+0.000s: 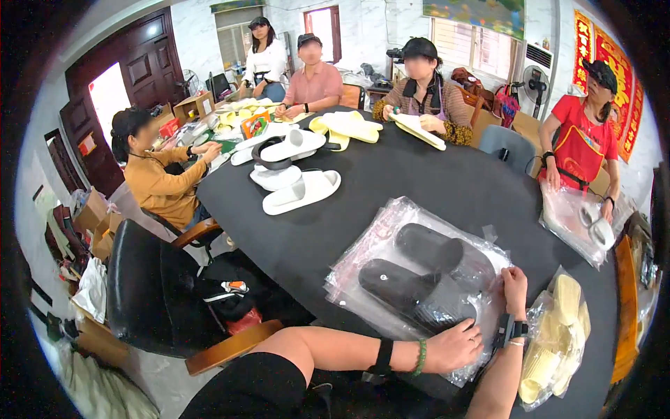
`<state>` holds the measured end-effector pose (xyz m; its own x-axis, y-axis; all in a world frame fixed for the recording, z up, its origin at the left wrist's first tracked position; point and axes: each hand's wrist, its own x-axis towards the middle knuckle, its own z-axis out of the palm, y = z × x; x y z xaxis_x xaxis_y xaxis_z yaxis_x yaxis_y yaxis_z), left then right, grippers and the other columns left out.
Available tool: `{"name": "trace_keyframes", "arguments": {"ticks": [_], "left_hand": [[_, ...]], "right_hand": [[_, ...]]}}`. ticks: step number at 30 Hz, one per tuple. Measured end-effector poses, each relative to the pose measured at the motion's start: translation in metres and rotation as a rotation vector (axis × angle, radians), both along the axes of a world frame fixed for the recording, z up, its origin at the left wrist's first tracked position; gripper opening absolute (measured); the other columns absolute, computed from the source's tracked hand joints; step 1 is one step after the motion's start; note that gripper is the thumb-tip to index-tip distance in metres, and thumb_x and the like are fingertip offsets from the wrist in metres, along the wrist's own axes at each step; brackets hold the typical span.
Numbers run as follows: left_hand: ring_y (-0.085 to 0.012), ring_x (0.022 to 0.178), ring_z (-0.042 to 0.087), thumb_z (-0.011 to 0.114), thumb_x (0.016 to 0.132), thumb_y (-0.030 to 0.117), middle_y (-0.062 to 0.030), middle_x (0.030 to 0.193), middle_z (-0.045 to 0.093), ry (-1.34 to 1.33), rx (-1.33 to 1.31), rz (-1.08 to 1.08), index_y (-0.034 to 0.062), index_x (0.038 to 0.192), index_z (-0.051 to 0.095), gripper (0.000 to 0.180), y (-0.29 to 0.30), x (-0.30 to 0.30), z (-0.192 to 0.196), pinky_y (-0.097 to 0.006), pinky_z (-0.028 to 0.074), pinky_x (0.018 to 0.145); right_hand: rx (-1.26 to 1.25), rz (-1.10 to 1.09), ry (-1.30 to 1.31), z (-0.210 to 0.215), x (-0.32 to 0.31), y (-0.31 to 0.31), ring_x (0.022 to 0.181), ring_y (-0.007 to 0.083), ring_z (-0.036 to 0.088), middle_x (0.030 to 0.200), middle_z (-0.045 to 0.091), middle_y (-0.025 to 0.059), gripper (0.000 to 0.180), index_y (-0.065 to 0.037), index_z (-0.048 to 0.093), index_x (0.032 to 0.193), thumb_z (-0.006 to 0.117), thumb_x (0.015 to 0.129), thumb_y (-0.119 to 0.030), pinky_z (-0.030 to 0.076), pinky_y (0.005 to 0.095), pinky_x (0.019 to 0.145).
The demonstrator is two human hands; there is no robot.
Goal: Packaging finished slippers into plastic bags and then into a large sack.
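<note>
Where the black tabletop [433,188] nears the person, a pair of dark slippers [419,276] lies on clear plastic bags [370,258]; left hand [457,343] curled over a slipper's heel, right hand [515,290] pinching the bag edge beside them

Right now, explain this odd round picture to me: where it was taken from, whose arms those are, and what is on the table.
The picture comes from a wide fisheye camera worn on a person's head, looking down, so straight edges bend near the rim. The two bare forearms rising from the lower edge are that person's own. The left hand rests on the near end of a pair of black slippers lying on a stack of clear plastic bags. The right hand touches the bags' far side. All this lies on a round black table. Bagged yellow slippers lie to the right, white slippers farther off. Other people sit or stand around the table.
</note>
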<state>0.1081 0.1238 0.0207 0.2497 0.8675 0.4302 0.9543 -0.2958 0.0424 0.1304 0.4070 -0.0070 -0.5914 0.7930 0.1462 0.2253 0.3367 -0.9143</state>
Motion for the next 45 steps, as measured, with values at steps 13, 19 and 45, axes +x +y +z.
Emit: {"name": "trace_keyframes", "arguments": {"ticks": [13,19,45], "left_hand": [[-0.0313,0.122,0.050,0.055,0.084,0.019,-0.0137,0.109,0.063,-0.031,0.021,0.032,0.0009,0.106,0.065,0.030,0.010,0.002,-0.009,-0.047,0.035,0.107],[-0.0307,0.115,0.053,0.055,0.081,0.018,-0.0142,0.105,0.064,-0.042,-0.045,-0.015,0.0001,0.098,0.065,0.027,0.012,0.005,-0.008,-0.046,0.037,0.103],[-0.0349,0.115,0.061,0.053,0.084,0.021,-0.0237,0.121,0.064,-0.041,0.192,-0.152,-0.0079,0.115,0.062,0.043,-0.009,0.018,-0.038,-0.042,0.047,0.102]], "right_hand": [[-0.092,0.003,0.033,0.001,-0.002,-0.009,0.063,0.0086,0.052,0.072,0.061,0.0012,0.017,0.001,0.063,0.088,0.064,0.092,-0.015,0.042,0.0263,0.058],[-0.006,0.006,0.048,-0.008,-0.002,0.000,0.053,0.0057,0.047,0.066,0.052,-0.0038,0.015,-0.004,0.061,0.086,0.061,0.094,-0.016,0.037,0.0233,0.047],[0.082,-0.019,-0.022,0.003,-0.001,-0.008,0.066,0.0104,0.052,0.072,0.064,0.0042,0.022,0.004,0.064,0.086,0.065,0.091,-0.017,0.043,0.0288,0.061]]}}
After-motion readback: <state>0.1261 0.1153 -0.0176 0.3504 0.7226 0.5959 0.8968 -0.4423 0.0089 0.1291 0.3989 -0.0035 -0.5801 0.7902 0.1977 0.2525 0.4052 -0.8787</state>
